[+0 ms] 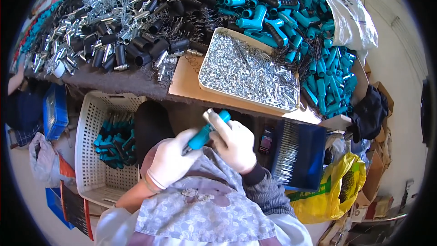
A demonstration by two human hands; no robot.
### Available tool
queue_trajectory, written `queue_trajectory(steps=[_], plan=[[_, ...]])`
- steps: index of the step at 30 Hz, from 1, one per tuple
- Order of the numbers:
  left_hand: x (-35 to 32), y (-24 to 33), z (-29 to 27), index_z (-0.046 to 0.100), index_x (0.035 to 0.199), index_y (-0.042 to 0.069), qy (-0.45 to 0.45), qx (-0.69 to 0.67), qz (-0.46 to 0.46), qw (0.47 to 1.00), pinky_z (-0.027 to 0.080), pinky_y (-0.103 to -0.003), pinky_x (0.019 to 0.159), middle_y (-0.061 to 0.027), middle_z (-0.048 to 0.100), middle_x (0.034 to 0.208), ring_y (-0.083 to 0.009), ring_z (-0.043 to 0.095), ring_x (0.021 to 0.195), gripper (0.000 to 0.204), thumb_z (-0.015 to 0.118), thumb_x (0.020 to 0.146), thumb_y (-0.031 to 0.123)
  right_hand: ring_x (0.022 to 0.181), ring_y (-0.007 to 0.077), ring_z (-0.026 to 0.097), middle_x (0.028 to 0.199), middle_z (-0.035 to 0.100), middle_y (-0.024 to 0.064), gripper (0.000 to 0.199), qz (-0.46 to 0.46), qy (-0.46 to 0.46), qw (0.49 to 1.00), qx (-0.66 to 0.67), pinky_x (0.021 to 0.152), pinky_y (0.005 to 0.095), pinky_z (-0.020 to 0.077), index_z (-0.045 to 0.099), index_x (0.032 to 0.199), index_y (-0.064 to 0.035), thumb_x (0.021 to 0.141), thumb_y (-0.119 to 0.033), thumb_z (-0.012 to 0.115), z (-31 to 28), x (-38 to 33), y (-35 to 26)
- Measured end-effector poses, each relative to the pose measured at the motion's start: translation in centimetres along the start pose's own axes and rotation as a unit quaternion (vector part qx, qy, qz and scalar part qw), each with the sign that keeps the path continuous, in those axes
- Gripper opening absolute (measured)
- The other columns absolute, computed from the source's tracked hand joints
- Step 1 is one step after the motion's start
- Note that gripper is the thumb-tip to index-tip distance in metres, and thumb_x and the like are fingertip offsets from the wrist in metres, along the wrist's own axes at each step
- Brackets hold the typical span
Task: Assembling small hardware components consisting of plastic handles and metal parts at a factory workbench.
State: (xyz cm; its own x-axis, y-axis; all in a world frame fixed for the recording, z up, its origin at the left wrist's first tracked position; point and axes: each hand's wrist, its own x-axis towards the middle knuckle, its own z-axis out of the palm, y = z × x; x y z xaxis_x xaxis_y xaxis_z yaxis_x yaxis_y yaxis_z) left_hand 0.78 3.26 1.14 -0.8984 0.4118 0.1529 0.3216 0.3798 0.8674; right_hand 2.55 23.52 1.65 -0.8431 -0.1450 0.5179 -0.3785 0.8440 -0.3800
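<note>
Both hands wear white gloves and meet above my lap. In them is a teal plastic pistol-shaped handle (pixel 200 138), tilted, with its upper end standing out past the right fingers. My left hand (pixel 174 160) is closed round its lower part. Wrapped over the upper part is my right hand (pixel 235 146), with a short silver metal sleeve (pixel 208 113) at its fingertips. Fingers hide the joint between sleeve and handle. Just beyond the hands lies a cream tray (pixel 205 88) full of small silver metal parts.
Teal handles (pixel 255 18), black tubes (pixel 141 50) and springs heap the table. A white crate (pixel 84 155) with teal pieces stands at the left. On the right are a blue bin (pixel 307 155) of thin metal rods and a yellow bag (pixel 314 207). Another person's arm (pixel 16 81) shows far left.
</note>
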Motion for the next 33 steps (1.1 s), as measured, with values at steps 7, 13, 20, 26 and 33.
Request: queue_trajectory(steps=[7,13,20,26,33], plan=[[0.1,0.5,-0.5,0.065,0.124,0.007,-0.017,0.013,0.000,1.000,0.054,-0.046,0.066,-0.0227,0.068,0.084,-0.0403,0.069,0.077,0.043,0.078,0.084,0.018,0.062,0.0261,0.058,0.074,0.059,0.0066,0.050,-0.079,-0.034,0.996,-0.026,0.056,0.0389,0.0458,0.068,0.130,-0.0083,0.080,-0.014,0.074,-4.0,0.3,-1.1],[0.2,-0.5,-0.4,0.064,0.125,0.008,-0.037,0.040,-0.029,0.998,0.056,-0.045,0.072,-0.0251,0.069,0.091,-0.0429,0.070,0.086,0.045,0.077,0.083,0.017,0.092,0.0386,0.069,0.110,0.072,0.0216,0.037,0.014,0.149,0.988,-0.019,0.086,0.0412,0.0547,0.067,0.122,0.0026,0.085,-0.001,0.060,-3.8,-1.1,2.5],[-0.3,-1.3,-0.7,0.065,0.127,0.005,-0.038,0.054,-0.041,0.997,0.058,-0.041,0.075,-0.0236,0.071,0.095,-0.0394,0.072,0.089,0.049,0.080,0.082,0.018,0.083,0.0319,0.061,0.091,0.066,0.0107,0.038,0.079,0.201,0.951,-0.220,0.074,0.0424,0.0501,0.070,0.126,-0.0123,0.088,-0.008,0.068,-6.8,1.8,9.7],[0.4,-1.0,-1.7,0.068,0.124,0.000,-0.043,0.049,0.038,0.997,0.057,-0.033,0.081,-0.0200,0.074,0.101,-0.0240,0.076,0.088,0.053,0.084,0.075,0.014,0.095,0.0324,0.061,0.102,0.067,0.0097,0.035,0.075,0.151,0.947,-0.273,0.083,0.0446,0.0500,0.072,0.118,-0.0175,0.084,-0.011,0.071,-5.8,1.4,13.0],[1.6,-0.8,-3.5,0.072,0.115,0.010,-0.095,0.149,0.199,0.964,0.057,-0.037,0.065,-0.0116,0.072,0.086,-0.0300,0.072,0.073,0.043,0.084,0.075,0.020,0.097,0.0368,0.067,0.103,0.070,0.0171,0.049,0.054,-0.220,0.954,0.195,0.086,0.0431,0.0539,0.071,0.113,-0.0054,0.076,-0.036,0.080,-4.8,0.5,3.0]])
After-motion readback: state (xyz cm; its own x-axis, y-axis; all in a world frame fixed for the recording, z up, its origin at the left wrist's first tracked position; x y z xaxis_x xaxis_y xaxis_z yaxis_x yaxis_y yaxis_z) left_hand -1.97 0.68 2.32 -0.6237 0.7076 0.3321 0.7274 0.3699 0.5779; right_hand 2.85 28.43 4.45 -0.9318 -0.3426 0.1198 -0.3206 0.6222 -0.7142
